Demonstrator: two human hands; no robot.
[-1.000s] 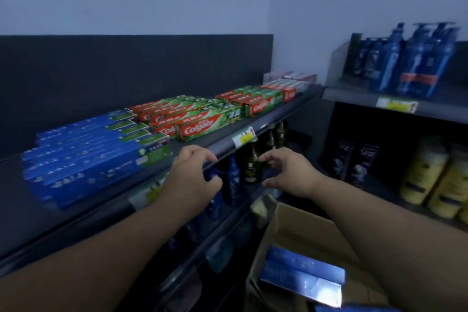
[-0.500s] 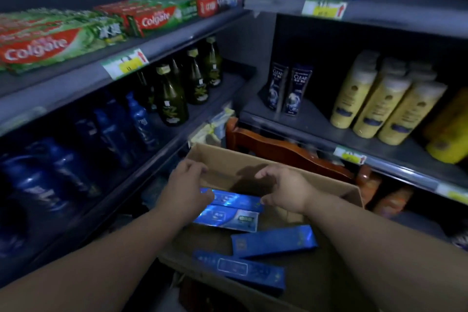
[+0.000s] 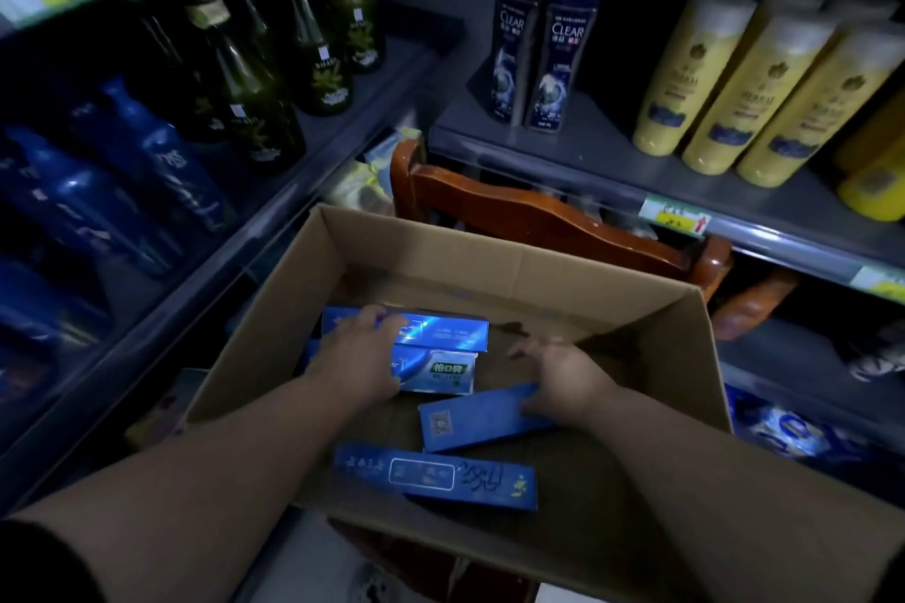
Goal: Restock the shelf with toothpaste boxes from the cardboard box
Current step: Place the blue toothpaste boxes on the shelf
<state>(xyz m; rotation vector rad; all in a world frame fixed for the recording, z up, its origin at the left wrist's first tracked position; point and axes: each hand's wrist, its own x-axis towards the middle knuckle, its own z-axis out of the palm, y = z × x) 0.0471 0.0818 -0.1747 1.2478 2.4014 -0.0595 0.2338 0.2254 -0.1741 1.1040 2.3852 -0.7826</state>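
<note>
An open cardboard box point(image 3: 514, 255) sits below me with several blue toothpaste boxes inside. Two of them lie side by side at the back left, a shiny one point(image 3: 440, 333) and one with a green label point(image 3: 443, 372). My left hand point(image 3: 360, 353) spans both, fingers over the far edge and thumb at the near edge. A third blue box point(image 3: 470, 421) lies slanted in the middle, and my right hand point(image 3: 558, 382) grips its right end. A fourth blue box point(image 3: 431, 475) lies untouched near the front wall. The toothpaste shelf is out of view.
A brown wooden chair back point(image 3: 529, 211) stands right behind the carton. Left shelves carry dark green bottles point(image 3: 259, 113) and blue bottles point(image 3: 161, 162). Right shelves carry Clear shampoo bottles point(image 3: 553, 64) and yellow bottles point(image 3: 734, 78).
My view dropped from the toothpaste shelf down to the carton. Both hands came off the shelf edge, went into the carton and took hold of blue toothpaste boxes.
</note>
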